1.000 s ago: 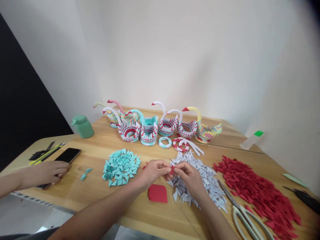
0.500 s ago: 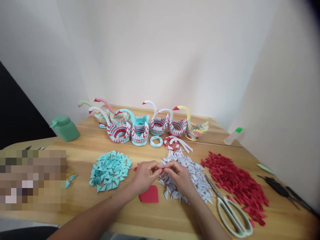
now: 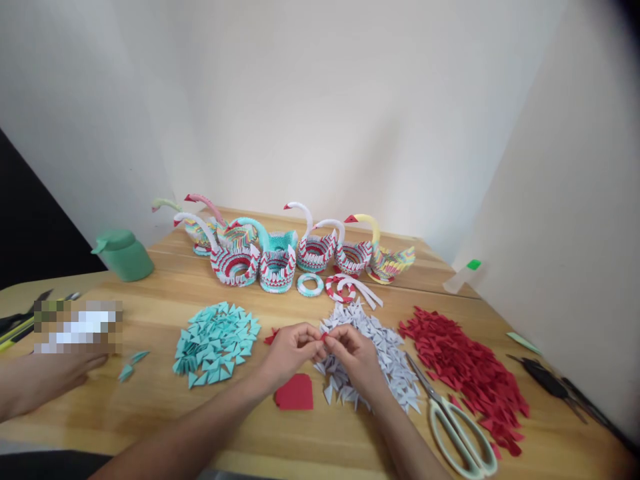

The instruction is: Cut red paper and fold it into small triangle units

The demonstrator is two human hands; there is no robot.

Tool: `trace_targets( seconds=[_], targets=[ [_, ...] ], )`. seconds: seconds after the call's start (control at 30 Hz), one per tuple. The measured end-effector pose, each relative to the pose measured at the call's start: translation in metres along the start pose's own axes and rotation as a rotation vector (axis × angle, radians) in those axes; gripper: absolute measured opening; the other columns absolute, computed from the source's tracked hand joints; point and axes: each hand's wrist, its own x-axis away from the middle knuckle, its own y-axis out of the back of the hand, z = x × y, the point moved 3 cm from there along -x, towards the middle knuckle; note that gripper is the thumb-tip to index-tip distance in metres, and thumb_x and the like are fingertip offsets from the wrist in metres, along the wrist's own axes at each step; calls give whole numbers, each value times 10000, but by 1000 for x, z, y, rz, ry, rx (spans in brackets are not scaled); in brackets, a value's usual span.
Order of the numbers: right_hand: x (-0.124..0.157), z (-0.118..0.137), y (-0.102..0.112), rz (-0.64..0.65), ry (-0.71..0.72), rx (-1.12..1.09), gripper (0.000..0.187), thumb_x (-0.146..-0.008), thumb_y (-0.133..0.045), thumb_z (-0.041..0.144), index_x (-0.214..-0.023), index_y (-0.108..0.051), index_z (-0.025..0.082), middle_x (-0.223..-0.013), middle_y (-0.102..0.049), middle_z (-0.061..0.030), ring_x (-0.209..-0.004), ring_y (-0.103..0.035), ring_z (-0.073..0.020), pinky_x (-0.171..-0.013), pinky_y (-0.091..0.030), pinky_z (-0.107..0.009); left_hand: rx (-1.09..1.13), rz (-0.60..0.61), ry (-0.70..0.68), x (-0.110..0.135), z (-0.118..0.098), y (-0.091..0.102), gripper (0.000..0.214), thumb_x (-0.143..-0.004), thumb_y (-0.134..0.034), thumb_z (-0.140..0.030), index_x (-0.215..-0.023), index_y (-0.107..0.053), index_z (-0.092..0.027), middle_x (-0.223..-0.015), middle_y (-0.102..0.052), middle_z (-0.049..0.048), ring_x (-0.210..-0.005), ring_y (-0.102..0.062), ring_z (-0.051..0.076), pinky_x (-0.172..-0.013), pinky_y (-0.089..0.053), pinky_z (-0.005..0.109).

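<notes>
1. Head view: the left hand (image 3: 290,350) and the right hand (image 3: 355,353) meet at the near edge of the white pile (image 3: 385,340), and between them is one small red piece (image 3: 324,337).

2. The fingers of both hands are pinched together on this piece. Its exact shape I cannot tell, because the fingertips cover most of it. I think that two hands are used because such a small thing needs one side to steady it and the other side to press it.

3. Below the left hand, on the tabletop (image 3: 115,420), lies a red card (image 3: 295,392) — it is apart from the fingers, but near, probably to be easy to reach. A few red scraps (image 3: 271,336) lie just beside this hand.

4. The turquoise pile (image 3: 217,343) is at the left and the red pile (image 3: 465,373) at the right; the colours are apart, perhaps so that each can be picked without sorting.

5. The scissors (image 3: 453,417) lie between the white and red piles, handles toward the person, which seems convenient for the right hand.

6. The paper swans (image 3: 237,263) stand farther back — maybe to leave the near space free for the hands. At the left edge, another person's hand (image 3: 50,377) rests, partly under a blurred patch.
</notes>
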Motion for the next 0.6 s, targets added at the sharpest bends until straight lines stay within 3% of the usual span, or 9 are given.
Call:
trace_targets(
  seconds=[0.17, 0.33, 0.47, 0.6],
  targets=[
    [1, 2, -1, 19, 19, 17, 164, -848, -572, 329, -768, -604, 191, -688, -641, -10, -634, -591, -146, -604, -463, -239, -64, -16, -27, 2, -7, 0, 86, -690, -598, -203, -740, -608, -135, -629, -647, 8, -605, -596, 129, -631, -475, 250],
    [2, 2, 1, 6, 50, 65, 143, -861, -548, 307, -951, -596, 206, -741, -655, -15, -675, -615, -163, -638, -475, -255, -160, -24, -43, 4, -12, -1, 75, -704, -559, -167, -745, -618, -144, -658, -653, 10, -640, -599, 138, -649, -464, 246],
    [2, 6, 3, 40, 87, 176, 142, -882, -508, 285, -808, -603, 209, -729, -649, -10, -678, -609, -156, -644, -452, -239, -196, 6, -31, 6, -11, -4, 84, -708, -548, -155, -760, -613, -142, -654, -656, 14, -635, -597, 138, -640, -454, 240],
    [3, 11, 3, 52, 103, 185, 169, -899, -472, 277, -781, -566, 201, -685, -624, 5, -621, -583, -133, -598, -435, -216, -189, 28, -16, 5, -6, -5, 76, -724, -558, -166, -773, -609, -135, -655, -652, 18, -629, -594, 133, -622, -436, 232]
  ],
)
